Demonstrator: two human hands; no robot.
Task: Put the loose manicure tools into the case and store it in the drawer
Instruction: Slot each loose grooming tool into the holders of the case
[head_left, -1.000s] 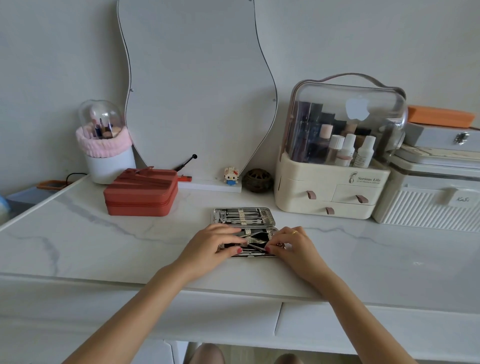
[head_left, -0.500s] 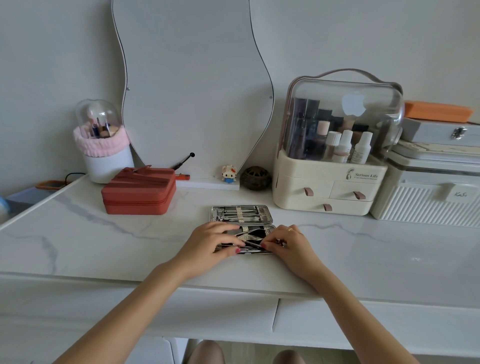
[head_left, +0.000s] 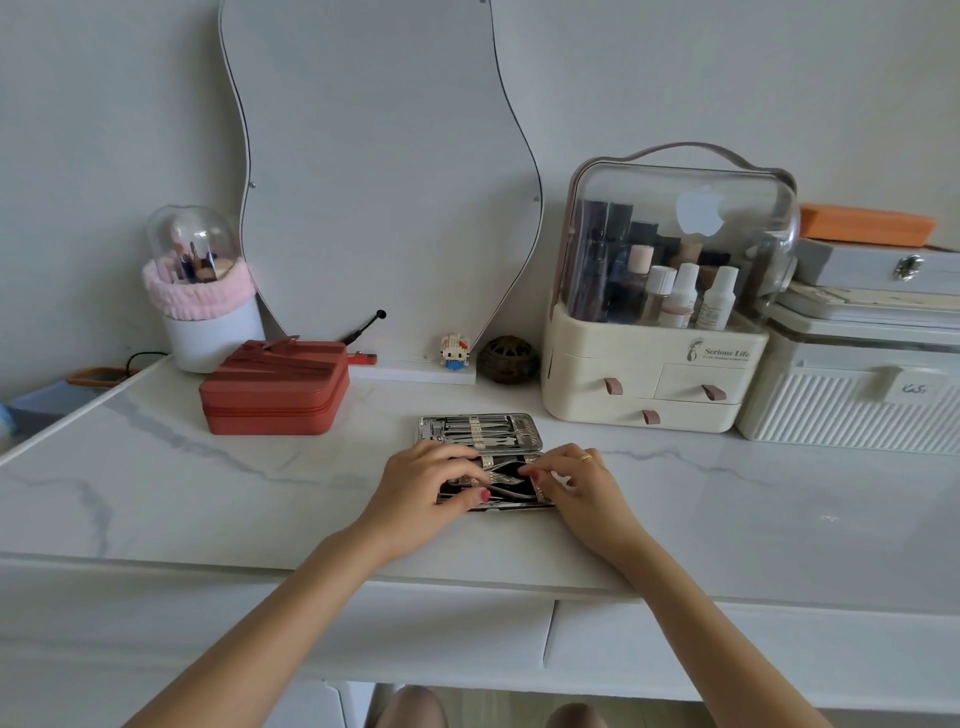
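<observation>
Fingers of both your hands are curled down onto the near half of the open silver manicure case (head_left: 480, 432), which lies flat on the white marbled desk (head_left: 182, 483) at its middle, a little back from the near edge. Your left hand (head_left: 423, 493) covers the case's left end, thumb pressed on the near rim. Your right hand (head_left: 584, 486) covers the right end, its fingertips (head_left: 527, 473) bunched on the black lining beside a pair of steel nippers (head_left: 511, 491); whether they pinch a tool you cannot tell. The far half of the case holds a row of steel tools under straps.

Bare desk lies open to the left and right of the case and along the near edge. Beyond it, the red zipped box (head_left: 275, 387) sits far left, and the cream cosmetics organiser with clear dome (head_left: 654, 374) stands just beside the case's far right corner. Two white drawer fronts (head_left: 519, 644) run below the near edge, shut.
</observation>
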